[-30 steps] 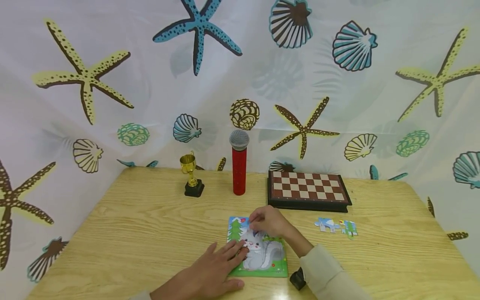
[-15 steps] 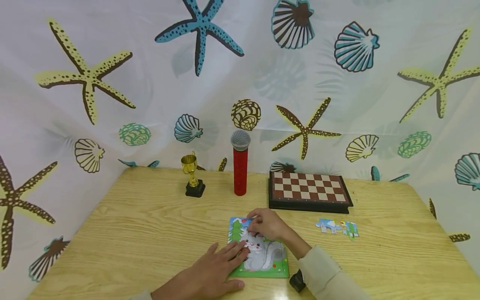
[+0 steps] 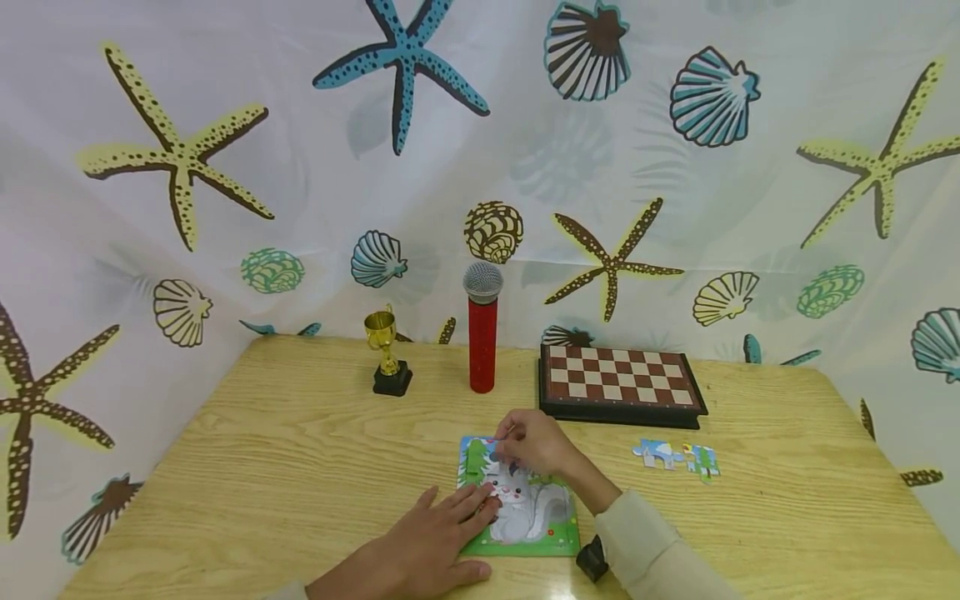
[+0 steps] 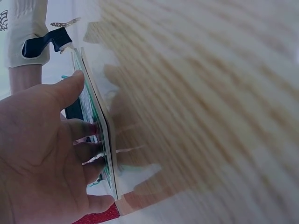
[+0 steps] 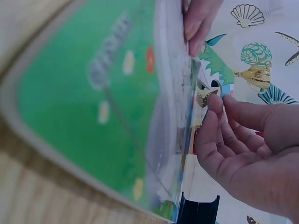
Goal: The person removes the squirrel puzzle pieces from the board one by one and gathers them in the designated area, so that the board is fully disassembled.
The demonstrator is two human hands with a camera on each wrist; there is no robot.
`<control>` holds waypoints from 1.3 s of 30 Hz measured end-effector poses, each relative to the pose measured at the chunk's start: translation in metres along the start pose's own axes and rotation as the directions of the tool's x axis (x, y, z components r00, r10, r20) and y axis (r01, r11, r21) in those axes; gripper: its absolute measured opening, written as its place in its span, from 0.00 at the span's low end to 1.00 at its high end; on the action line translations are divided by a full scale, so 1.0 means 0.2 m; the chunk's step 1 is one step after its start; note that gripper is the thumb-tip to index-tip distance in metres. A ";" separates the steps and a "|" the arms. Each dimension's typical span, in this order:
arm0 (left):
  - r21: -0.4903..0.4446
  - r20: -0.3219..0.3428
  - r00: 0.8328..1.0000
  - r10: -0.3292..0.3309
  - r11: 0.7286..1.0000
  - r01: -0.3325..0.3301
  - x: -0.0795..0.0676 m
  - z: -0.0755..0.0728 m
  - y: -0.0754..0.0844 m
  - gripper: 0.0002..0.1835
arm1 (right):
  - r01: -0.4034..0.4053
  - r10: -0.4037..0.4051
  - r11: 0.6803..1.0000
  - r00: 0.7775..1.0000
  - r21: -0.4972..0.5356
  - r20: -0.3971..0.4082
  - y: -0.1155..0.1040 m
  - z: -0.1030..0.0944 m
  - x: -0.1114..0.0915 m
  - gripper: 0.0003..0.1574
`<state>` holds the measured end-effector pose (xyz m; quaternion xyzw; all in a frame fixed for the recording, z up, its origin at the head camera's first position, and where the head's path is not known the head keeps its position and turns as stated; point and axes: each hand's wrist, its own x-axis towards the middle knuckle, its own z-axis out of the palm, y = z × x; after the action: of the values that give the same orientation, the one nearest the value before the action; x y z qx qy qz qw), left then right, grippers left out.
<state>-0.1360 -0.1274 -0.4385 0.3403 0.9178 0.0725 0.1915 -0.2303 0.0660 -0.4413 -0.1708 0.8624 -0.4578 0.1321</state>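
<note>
A jigsaw puzzle [image 3: 525,547] with a grey squirrel on a green and blue scene lies on the table in the head view. My left hand [image 3: 435,537] rests on its left side with fingers stretched out; in the left wrist view the fingers [image 4: 88,151] reach over the board's edge. Above the puzzle's upper part, my right hand [image 3: 536,443] pinches a small puzzle piece [image 5: 220,87] between thumb and fingertips, seen in the right wrist view. Its picture is mostly hidden by the fingers. Two loose puzzle pieces [image 3: 660,454] lie to the right of the board.
Behind the puzzle stand a gold trophy cup [image 3: 387,354] and a red microphone [image 3: 483,333]. A checkered board-game box [image 3: 621,387] sits at the back right. A black clip-like object [image 3: 592,560] is at the right wrist. Patterned cloth [image 3: 450,183] hangs round the table.
My right hand has made only small shifts over the puzzle's upper part, still pinching the puzzle piece. The left hand stays in place on the board. The head view has shifted slightly.
</note>
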 end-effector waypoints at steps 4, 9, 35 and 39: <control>0.003 -0.005 1.000 0.003 1.000 -0.003 0.00 0.00 0.00 0.39 | 0.033 -0.032 0.999 0.999 0.031 -0.007 0.00 -0.02 -0.01 0.03; 0.007 -0.010 1.000 0.005 1.000 -0.005 0.00 0.01 -0.01 0.39 | 0.040 -0.039 0.999 0.999 0.037 -0.028 0.02 -0.06 -0.02 0.03; -0.005 0.000 1.000 -0.002 1.000 0.002 0.01 0.02 -0.02 0.38 | -0.046 0.043 0.998 0.992 -0.030 -0.115 0.33 -0.50 -0.25 0.07; -0.003 -0.004 1.000 0.006 1.000 -0.006 0.01 0.01 -0.02 0.38 | -0.103 0.096 0.994 0.986 -0.044 -0.135 0.35 -0.52 -0.27 0.06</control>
<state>-0.1384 -0.1290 -0.4427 0.3425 0.9171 0.0749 0.1898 -0.2345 0.2031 -0.4390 -0.0999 0.8881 -0.4390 0.0928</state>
